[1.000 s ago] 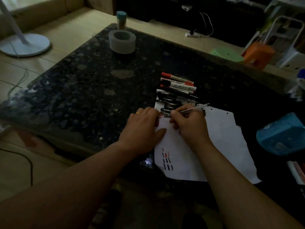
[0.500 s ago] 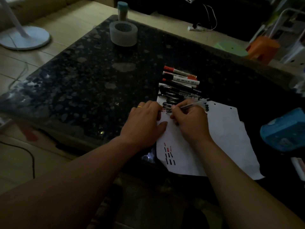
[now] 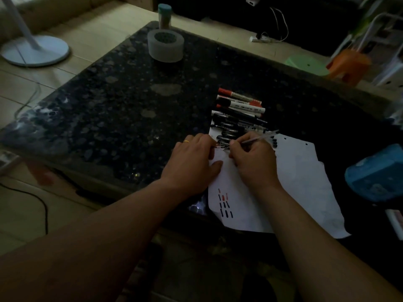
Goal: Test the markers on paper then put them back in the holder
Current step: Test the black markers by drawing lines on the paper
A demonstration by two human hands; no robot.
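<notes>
Markers (image 3: 237,112) with red or black caps lie side by side across the far-left corner of the white paper (image 3: 301,175). A thin clear pen (image 3: 259,138), tilted and seemingly tip-down, sits in the right hand (image 3: 253,162). Short red and black strokes (image 3: 224,203) mark the near-left edge.

Light: dim throughout; brightest on the floor from 10 to 12 o'clock, nearly black along the far side at 12 to 1 o'clock.
Floor (image 3: 91,35): pale beige tiles with darker joints.
Table (image 3: 130,101): dark speckled stone top filling the middle, with a pale worn corner at 9 o'clock.
Fan base (image 3: 37,51): white round disc with a slanted pole, on the floor at 10 o'clock.
Black cable (image 3: 41,205): curves over the tiles at 8 o'clock.
Power strip (image 3: 260,39): white, at 1 o'clock beyond the table, with a pale cord looping above it.
Green stool (image 3: 305,64): at 2 o'clock.
Orange stool (image 3: 346,66): just beside the green one.
White frame (image 3: 388,40): tubular, behind the orange stool.
</notes>
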